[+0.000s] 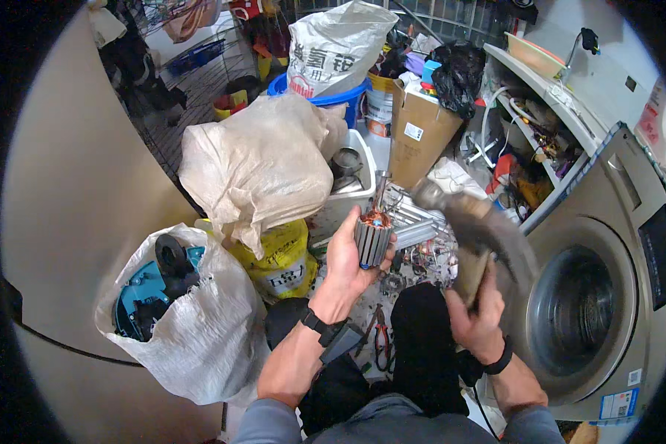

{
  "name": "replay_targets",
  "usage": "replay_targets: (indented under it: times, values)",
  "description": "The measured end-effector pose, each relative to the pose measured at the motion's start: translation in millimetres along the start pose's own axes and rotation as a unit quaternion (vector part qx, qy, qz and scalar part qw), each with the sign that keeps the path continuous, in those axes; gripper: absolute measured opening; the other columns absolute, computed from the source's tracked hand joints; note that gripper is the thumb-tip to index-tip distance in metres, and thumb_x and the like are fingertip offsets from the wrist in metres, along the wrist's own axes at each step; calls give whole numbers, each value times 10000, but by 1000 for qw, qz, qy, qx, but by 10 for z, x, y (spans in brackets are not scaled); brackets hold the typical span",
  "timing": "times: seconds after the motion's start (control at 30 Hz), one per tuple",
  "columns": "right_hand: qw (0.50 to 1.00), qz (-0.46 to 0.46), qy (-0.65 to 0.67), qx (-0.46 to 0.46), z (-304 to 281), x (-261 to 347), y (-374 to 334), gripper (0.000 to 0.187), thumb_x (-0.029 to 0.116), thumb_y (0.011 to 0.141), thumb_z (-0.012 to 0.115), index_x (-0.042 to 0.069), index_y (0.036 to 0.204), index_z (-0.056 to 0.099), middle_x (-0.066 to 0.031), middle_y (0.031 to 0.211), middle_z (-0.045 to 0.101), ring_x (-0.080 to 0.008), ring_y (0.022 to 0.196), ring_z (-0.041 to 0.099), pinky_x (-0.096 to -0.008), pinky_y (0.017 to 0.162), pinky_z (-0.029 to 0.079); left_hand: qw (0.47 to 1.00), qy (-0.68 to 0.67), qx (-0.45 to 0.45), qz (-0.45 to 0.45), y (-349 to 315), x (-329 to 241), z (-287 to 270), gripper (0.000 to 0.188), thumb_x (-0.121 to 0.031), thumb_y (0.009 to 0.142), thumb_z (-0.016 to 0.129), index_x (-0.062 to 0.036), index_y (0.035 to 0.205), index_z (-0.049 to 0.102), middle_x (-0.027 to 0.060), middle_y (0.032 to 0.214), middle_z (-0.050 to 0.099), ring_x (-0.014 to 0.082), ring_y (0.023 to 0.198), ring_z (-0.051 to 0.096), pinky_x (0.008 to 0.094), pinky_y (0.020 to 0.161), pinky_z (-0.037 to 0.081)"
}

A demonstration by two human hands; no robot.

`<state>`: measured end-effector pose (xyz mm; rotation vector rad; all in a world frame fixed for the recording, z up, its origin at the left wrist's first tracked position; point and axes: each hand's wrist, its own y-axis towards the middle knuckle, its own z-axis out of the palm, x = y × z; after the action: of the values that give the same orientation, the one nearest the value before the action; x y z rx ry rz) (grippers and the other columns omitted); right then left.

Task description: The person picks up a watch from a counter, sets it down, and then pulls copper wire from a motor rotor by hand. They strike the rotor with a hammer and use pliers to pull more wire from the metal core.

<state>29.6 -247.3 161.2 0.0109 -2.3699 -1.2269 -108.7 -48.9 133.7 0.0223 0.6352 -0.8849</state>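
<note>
My left hand (pixel 345 260) is wrapped round a motor armature (pixel 374 240), a ribbed grey metal cylinder with copper windings on top. Its shaft (pixel 381 189) points up and away from me. To the right, my right hand (pixel 481 314) grips the wooden handle of a hammer (pixel 472 270). The hammer's head, near the upper end, is smeared by motion and stands apart from the armature. Below the hands, red-handled pliers (pixel 382 342) lie on the floor between my knees. Metal bars (pixel 413 231) and small scraps of wire and metal lie beyond the armature.
A white woven sack (pixel 200 348) with teal and black plastic parts stands at left. Behind it are a yellow bag (pixel 281 263) and a beige sack (pixel 263 159). A white bin (pixel 362 166) and cardboard box (pixel 422 140) stand farther back. A front-loading washing machine (pixel 621 296) flanks my right arm.
</note>
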Motion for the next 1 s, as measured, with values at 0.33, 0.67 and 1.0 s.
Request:
replay_targets:
  times: [0.33, 0.67, 1.0]
  values:
    - [996, -60, -53, 46, -135, -1, 36, 449, 68, 816, 791, -114, 1177, 594, -257, 926, 673, -400, 777, 695, -431, 685, 552, 994, 80, -27, 64, -21, 16, 38, 547, -552, 1052, 422, -55, 1027, 652, 145, 807, 688, 254, 587, 624, 362, 459, 449]
    - [998, -59, 3, 18, -29, -35, -31, 602, 65, 822, 786, -50, 1361, 544, -218, 928, 661, -378, 775, 684, -429, 663, 556, 992, 81, -56, 74, -55, 26, 90, 542, -508, 1062, 439, -21, 959, 652, 131, 761, 690, 220, 551, 634, 347, 457, 469]
    - [998, -47, -38, 27, 26, -92, -128, 388, 106, 811, 812, -38, 1124, 634, -216, 824, 657, -400, 739, 672, -428, 674, 549, 985, 92, -64, 128, -51, 41, 74, 505, -439, 1077, 463, 0, 911, 648, 97, 697, 653, 202, 503, 618, 328, 406, 453]
